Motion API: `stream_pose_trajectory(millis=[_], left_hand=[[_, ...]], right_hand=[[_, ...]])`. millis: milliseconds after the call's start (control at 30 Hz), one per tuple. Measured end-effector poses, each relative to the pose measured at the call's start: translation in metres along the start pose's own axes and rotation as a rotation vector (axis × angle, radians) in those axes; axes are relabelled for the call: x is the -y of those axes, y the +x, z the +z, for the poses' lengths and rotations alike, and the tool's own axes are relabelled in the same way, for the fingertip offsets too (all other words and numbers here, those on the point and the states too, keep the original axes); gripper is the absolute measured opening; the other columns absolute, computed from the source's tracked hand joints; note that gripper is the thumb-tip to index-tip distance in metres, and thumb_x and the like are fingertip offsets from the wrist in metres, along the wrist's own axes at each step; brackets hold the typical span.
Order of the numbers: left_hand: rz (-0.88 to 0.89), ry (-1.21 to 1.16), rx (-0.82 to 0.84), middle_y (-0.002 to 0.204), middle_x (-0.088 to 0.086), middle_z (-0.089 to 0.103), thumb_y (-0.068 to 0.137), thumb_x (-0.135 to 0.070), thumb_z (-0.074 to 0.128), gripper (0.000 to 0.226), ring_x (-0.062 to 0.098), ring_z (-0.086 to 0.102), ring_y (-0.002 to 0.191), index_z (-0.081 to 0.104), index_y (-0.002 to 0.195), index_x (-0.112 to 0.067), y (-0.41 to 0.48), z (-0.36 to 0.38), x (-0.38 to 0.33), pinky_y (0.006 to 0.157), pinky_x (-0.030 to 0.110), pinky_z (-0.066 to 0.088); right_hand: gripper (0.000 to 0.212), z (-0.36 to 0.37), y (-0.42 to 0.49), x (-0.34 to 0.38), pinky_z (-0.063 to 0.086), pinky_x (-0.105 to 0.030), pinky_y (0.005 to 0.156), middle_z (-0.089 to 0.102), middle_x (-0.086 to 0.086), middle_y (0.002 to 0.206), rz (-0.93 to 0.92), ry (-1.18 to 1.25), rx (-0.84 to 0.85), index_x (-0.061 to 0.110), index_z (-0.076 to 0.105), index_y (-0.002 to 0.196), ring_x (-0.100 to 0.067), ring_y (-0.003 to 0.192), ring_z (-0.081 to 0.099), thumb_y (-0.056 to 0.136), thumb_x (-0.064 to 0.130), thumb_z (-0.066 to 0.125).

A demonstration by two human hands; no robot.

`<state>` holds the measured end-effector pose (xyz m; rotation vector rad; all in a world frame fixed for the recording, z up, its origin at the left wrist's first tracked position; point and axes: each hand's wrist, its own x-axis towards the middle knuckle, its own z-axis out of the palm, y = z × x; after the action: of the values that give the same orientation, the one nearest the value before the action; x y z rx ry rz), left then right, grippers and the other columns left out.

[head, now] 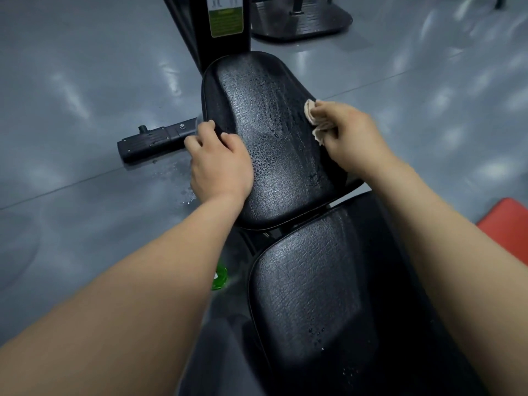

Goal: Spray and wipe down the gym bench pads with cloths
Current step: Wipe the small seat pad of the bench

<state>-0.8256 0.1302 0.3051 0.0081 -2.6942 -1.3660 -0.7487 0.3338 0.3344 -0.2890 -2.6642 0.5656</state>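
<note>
**Cloth at the right edge of the far pad**

The far pad (274,144), black and beaded with wet streaks, has its long axis running away from the person. Its far end points at the black upright post (225,21), and its near end almost meets the near pad (308,295), which lies in line with it.

The right hand (348,135) clutches a bunched beige cloth (317,121) against the far pad's right edge. The left hand (220,161) curls its fingers over the far pad's left edge, grasping it.

Left of the far pad, a black foot bar (154,140) lies on the grey floor (71,81) beside scattered droplets (183,181).
</note>
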Motion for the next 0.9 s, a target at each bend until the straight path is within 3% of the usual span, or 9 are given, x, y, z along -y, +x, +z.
stream_pose_trajectory(millis=[100, 200, 300, 400, 500, 567, 700, 800, 900], left_hand=[[-0.003, -0.007, 0.001, 0.139, 0.009, 0.046, 0.101, -0.036, 0.039, 0.040, 0.040, 0.059, 0.113, 0.048, 0.139, -0.026, 0.000, 0.000, 0.001, 0.088, 0.044, 0.044], [-0.005, -0.014, 0.009, 0.139, 0.009, 0.046, 0.101, -0.036, 0.039, 0.040, 0.041, 0.059, 0.113, 0.048, 0.139, -0.026, 0.000, 0.000, 0.002, 0.088, 0.045, 0.044], [-0.005, -0.015, 0.003, 0.138, 0.009, 0.046, 0.101, -0.036, 0.040, 0.041, 0.041, 0.059, 0.113, 0.048, 0.140, -0.027, 0.000, -0.001, 0.001, 0.088, 0.045, 0.044], [-0.012, -0.019, 0.009, 0.139, 0.009, 0.046, 0.101, -0.036, 0.040, 0.041, 0.040, 0.059, 0.114, 0.048, 0.140, -0.026, 0.000, 0.000, 0.001, 0.089, 0.045, 0.044], [-0.008, -0.024, 0.009, 0.141, 0.008, 0.046, 0.101, -0.036, 0.040, 0.041, 0.039, 0.059, 0.114, 0.048, 0.140, -0.027, 0.000, -0.002, 0.001, 0.089, 0.043, 0.044], [-0.008, -0.020, 0.007, 0.141, 0.008, 0.046, 0.101, -0.036, 0.039, 0.040, 0.039, 0.059, 0.113, 0.048, 0.140, -0.026, 0.000, -0.001, 0.001, 0.088, 0.042, 0.043], [-0.005, -0.024, 0.003, 0.139, 0.008, 0.046, 0.101, -0.035, 0.040, 0.040, 0.039, 0.060, 0.112, 0.048, 0.139, -0.026, 0.000, -0.001, 0.002, 0.087, 0.041, 0.043], [-0.011, -0.038, 0.005, 0.139, 0.008, 0.046, 0.101, -0.035, 0.040, 0.040, 0.040, 0.060, 0.112, 0.049, 0.139, -0.027, 0.001, 0.000, 0.002, 0.088, 0.043, 0.043], [-0.015, -0.038, 0.008, 0.140, 0.008, 0.046, 0.101, -0.034, 0.040, 0.040, 0.039, 0.060, 0.112, 0.048, 0.140, -0.027, 0.000, 0.000, 0.002, 0.084, 0.039, 0.040]], right_hand=[[0.058, -0.004, -0.032, 0.018, 0.041, -0.017, 0.106, 0.064, -0.013, 0.134, -0.113, 0.051, 0.056, 0.004, 0.061, 0.134, -0.024, 0.121, 0.062, 0.077, -0.001, 0.052], [0.059, -0.015, -0.080, 0.025, 0.037, -0.034, 0.117, 0.050, -0.005, 0.153, -0.321, 0.022, 0.167, 0.004, 0.054, 0.144, -0.020, 0.141, 0.049, 0.086, -0.006, 0.056], [0.046, -0.019, -0.089, 0.015, 0.041, -0.039, 0.114, 0.051, -0.007, 0.151, -0.452, 0.037, 0.213, 0.000, 0.058, 0.140, -0.021, 0.141, 0.049, 0.095, -0.008, 0.058], [0.038, -0.018, -0.056, 0.005, 0.045, -0.028, 0.109, 0.057, -0.001, 0.145, -0.406, 0.028, 0.142, 0.007, 0.064, 0.136, -0.021, 0.127, 0.060, 0.101, 0.002, 0.051], [0.038, -0.006, -0.021, -0.001, 0.047, -0.038, 0.108, 0.062, 0.002, 0.141, -0.224, 0.006, 0.021, 0.018, 0.067, 0.134, -0.019, 0.125, 0.061, 0.098, 0.008, 0.059], [0.046, 0.002, -0.022, 0.007, 0.048, -0.039, 0.106, 0.064, 0.003, 0.139, -0.175, -0.017, 0.007, 0.020, 0.067, 0.134, -0.025, 0.122, 0.062, 0.094, 0.000, 0.061], [0.057, -0.005, -0.071, 0.032, 0.045, -0.039, 0.107, 0.066, -0.003, 0.136, -0.336, 0.044, 0.111, 0.012, 0.064, 0.137, -0.027, 0.120, 0.062, 0.087, -0.015, 0.055], [0.047, -0.010, -0.095, 0.036, 0.044, -0.039, 0.111, 0.058, -0.002, 0.145, -0.475, 0.042, 0.206, 0.009, 0.063, 0.137, -0.023, 0.131, 0.057, 0.094, -0.004, 0.053], [0.035, -0.008, -0.066, 0.032, 0.048, -0.040, 0.106, 0.064, -0.002, 0.139, -0.463, 0.009, 0.166, 0.013, 0.067, 0.133, -0.026, 0.121, 0.062, 0.104, 0.010, 0.050]])
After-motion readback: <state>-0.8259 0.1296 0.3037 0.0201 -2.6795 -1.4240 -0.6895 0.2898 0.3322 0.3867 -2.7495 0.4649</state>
